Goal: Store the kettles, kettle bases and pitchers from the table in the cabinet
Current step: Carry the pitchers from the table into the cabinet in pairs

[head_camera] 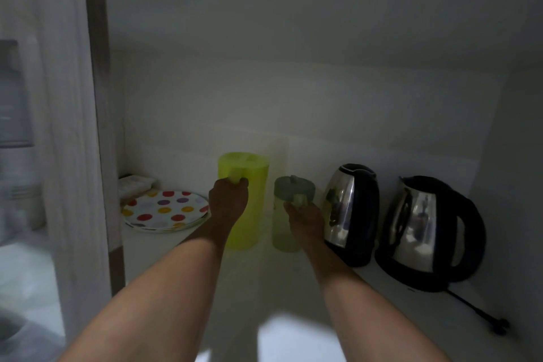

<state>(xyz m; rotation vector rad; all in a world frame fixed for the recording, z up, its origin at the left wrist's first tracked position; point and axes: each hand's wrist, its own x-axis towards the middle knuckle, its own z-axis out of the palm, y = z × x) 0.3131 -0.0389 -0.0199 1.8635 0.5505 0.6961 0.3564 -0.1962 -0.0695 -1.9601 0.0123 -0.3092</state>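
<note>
Inside the dim cabinet, a tall lime-green pitcher (252, 185) stands on the white shelf (205, 267). My left hand (227, 200) is closed around its handle. To its right stands a smaller pale-green pitcher with a grey lid (283, 232); my right hand (304, 219) grips its handle. Further right, two steel-and-black kettles stand side by side: one (351, 214) close to my right hand, the other (426, 232) on a black base with a black cord (476, 310) trailing forward.
A stack of polka-dot plates (164, 210) lies at the shelf's left, with a white box (135, 184) behind it. The cabinet's side panel (100, 126) rises on the left. A faint translucent container (277, 156) stands behind the pitchers.
</note>
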